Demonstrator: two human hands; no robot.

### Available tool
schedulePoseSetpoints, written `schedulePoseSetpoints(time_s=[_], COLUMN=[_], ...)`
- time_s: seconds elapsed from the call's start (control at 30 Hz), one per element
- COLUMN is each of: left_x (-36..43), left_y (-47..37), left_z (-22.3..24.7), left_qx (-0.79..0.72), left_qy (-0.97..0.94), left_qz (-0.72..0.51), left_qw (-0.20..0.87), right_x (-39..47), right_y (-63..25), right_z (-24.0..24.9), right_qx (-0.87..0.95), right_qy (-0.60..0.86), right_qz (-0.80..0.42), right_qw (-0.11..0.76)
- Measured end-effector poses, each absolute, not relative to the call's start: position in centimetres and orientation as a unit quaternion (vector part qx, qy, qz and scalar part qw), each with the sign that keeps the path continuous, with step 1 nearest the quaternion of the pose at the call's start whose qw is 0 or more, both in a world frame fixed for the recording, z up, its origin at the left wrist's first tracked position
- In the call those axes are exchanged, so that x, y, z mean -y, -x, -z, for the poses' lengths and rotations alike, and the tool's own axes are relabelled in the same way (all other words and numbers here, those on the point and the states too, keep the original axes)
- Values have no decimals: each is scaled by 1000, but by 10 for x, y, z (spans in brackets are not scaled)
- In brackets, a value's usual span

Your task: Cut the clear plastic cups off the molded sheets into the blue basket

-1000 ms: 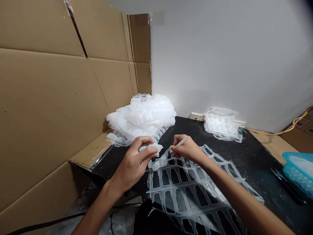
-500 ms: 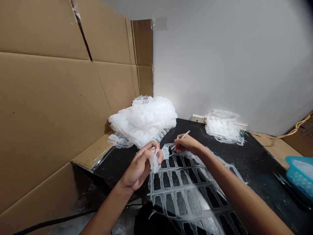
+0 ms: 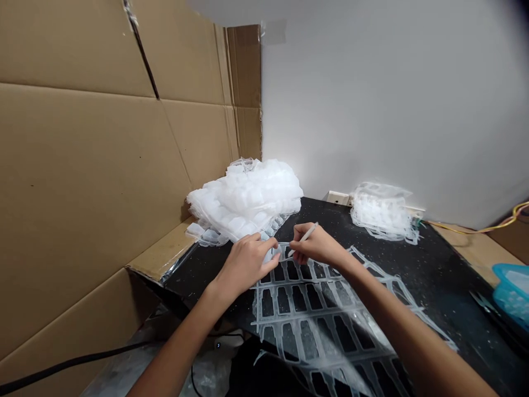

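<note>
"Black and speckled, the tabletop (image 3: 330, 221) is backed by a grey wall (image 3: 372, 116) and flanked by cardboard (image 3: 91, 165). Where has the openwork plastic sheet (image 3: 297, 318) been laid?"

"Across the near part, so its slots are seen sharply against the black. Everything else can be placed from it."

"And the slim white tool (image 3: 309, 231)?"

"Clamped slantwise in the fingers of the right hand (image 3: 311, 246), just over the sheet's far edge. It is held low and pen-like, presumably so that the tip can be steered finely."

"What is done with the left hand (image 3: 246, 263)?"

"Thumb and forefinger tips are parted around a translucent piece (image 3: 270, 255) at the sheet's far left corner, perhaps to steady it. Whether it is pinched cannot be told."

"The rest?"

"White plastic pieces (image 3: 260, 190) are heaped beyond the sheet, to its left; a smaller lattice stack (image 3: 382, 214) is set beyond, to its right. Further right, a blue basket (image 3: 511, 269) is placed, seemingly within reach."
</note>
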State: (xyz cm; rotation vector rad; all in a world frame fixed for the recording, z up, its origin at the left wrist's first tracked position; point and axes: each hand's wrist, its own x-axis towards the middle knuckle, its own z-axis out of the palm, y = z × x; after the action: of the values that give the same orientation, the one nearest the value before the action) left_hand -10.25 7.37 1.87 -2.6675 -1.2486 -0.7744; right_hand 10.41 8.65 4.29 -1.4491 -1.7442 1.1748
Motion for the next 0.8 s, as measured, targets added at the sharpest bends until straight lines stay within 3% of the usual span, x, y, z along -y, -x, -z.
schedulePoseSetpoints(time_s=[0.5, 0.63, 0.8], left_x=[-100, -107, -112], left_y=[104, 104, 106], left_z=[-14, -10, -11], left_qx=[295, 270, 325], left_qy=[941, 942, 829], left_qz=[127, 201, 410], left_qw=[103, -23, -199], right_x=[-91, -94, -100], right_y=[-93, -91, -86], right_z=[-26, -27, -31], right_qx=[681, 683, 690], right_qy=[539, 557, 572], right_qz=[-416, -401, -387], right_qw=[270, 250, 216])
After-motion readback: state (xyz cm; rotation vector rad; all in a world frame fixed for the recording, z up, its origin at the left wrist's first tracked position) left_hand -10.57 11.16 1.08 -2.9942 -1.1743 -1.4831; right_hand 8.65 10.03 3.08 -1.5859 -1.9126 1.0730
